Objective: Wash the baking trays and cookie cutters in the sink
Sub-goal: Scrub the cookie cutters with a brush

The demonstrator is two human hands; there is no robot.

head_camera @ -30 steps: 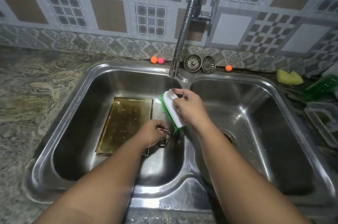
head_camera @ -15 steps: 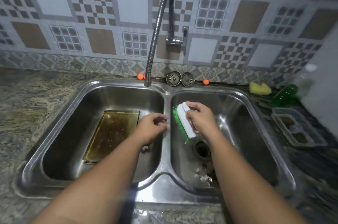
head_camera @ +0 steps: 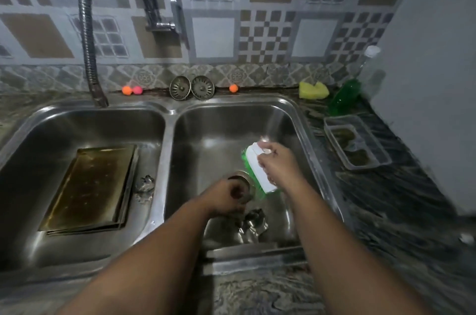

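On the floor of the left basin of the steel sink (head_camera: 167,119) lie the stacked baking trays (head_camera: 87,186), stained brown, with a few cookie cutters (head_camera: 145,187) just beside their right edge. More cutters (head_camera: 253,224) sit heaped in the right basin, near its front wall. We judge the trays stiff, light and slick when wet, best taken by a raised rim. The cutters look thin, light and sharp-edged, best pinched by their walls. Our left hand (head_camera: 226,198) hovers by the right basin's drain (head_camera: 240,176) with fingers curled, and blur keeps us from telling whether it holds a cutter. Our right hand (head_camera: 279,165) grips a green-bristled scrub brush (head_camera: 258,168), fingers wrapped over its white back. How many trays are stacked, and the cutters' shapes, we cannot make out.
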